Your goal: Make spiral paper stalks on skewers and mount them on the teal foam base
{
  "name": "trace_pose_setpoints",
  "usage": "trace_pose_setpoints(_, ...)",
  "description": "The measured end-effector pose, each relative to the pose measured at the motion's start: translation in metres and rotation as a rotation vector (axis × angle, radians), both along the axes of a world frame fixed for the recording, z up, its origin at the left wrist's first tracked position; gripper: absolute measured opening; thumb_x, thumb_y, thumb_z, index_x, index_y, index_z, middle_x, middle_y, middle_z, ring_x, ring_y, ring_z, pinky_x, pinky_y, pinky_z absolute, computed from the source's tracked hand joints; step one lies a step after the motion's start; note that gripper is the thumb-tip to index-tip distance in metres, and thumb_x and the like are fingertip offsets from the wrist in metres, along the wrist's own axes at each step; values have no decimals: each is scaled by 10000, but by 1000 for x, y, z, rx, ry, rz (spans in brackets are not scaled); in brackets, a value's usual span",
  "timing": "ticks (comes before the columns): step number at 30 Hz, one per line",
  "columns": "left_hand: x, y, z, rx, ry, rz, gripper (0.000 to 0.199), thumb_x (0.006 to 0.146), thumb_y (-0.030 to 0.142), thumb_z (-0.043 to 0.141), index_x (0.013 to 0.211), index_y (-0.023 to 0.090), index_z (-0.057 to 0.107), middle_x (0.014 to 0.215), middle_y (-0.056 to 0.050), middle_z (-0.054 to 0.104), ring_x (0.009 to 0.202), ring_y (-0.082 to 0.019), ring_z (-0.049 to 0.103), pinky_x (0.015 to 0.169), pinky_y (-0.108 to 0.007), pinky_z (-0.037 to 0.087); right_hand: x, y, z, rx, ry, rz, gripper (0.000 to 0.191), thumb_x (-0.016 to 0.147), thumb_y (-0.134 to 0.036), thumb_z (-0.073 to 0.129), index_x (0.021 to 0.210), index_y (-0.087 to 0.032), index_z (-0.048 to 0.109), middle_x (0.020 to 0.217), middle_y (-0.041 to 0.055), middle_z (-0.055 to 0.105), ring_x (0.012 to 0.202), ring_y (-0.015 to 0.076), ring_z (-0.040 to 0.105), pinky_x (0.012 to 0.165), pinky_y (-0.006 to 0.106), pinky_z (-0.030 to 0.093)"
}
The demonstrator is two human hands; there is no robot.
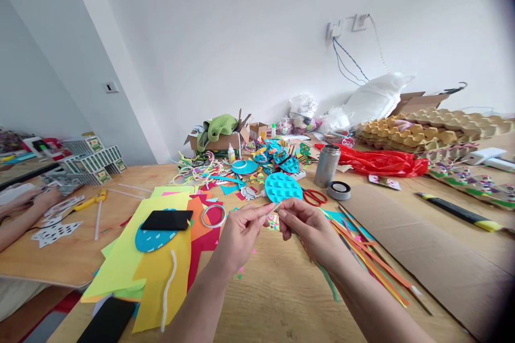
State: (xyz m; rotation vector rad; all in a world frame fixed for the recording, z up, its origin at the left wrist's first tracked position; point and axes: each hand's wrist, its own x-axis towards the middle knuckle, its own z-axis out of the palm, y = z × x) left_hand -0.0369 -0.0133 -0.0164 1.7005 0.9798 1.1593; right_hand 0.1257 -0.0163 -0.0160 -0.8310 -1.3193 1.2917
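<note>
Fingertips of my left hand (245, 228) and my right hand (301, 220) meet in a pinch above the middle of the table. Between them shows the tip of a small thin strip (276, 207); its kind is hard to make out, and most of it is hidden by the fingers. A green fuzzy pipe cleaner (329, 281) comes out from under my right forearm; whether it joins the strip cannot be seen. Just beyond the hands lies a blue round piece with raised bumps (284, 187). Red-handled scissors (315, 198) are beside it.
Left lie colored paper sheets (124, 246), a black phone (167, 220) and a tape roll (213, 216). Right are paper strips (378, 262), cardboard (418, 246), a cutter knife (458, 211) and a metal bottle (327, 166). Another person's hands (42, 201) are at far left near playing cards (58, 233).
</note>
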Motion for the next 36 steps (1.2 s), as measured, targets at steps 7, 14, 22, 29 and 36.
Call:
trace_pose_setpoints(7,6,-2,-9,443,229,94,416,887,74,397,1214,230,601,900,-66,586,815,-138,569,702,-234,458,0,-2,3,13,-48,-81,325,733,-484,666,747,-168,593,588,-12,568,515,104,494,494,237,405)
trace_pose_setpoints(14,9,-5,-13,651,433,217,479,873,25,366,1256,239,557,909,-68,572,801,-136,565,644,-219,468,1,0,1,3,-25,-94,387,731,-540,653,674,-166,577,591,-3,571,504,100,499,501,236,405)
trace_pose_setpoints(22,11,-5,-14,605,405,229,479,860,13,391,1226,253,586,899,-62,576,789,-132,563,638,-210,464,0,1,-3,12,-14,-102,382,731,-539,658,683,-168,581,588,-4,571,512,103,500,500,236,408)
trace_pose_setpoints(29,10,-5,-11,532,317,186,460,858,20,410,1191,261,616,882,-57,576,799,-135,565,664,-223,445,-1,2,-4,31,-36,-98,361,769,-518,631,710,-166,581,600,0,570,529,107,511,521,240,401)
trace_pose_setpoints(36,11,-6,-6,432,230,157,394,846,40,446,1094,237,681,839,-52,587,751,-126,557,638,-212,436,-2,2,-4,19,-22,-103,368,740,-527,656,698,-169,581,578,-6,567,515,108,507,509,237,399)
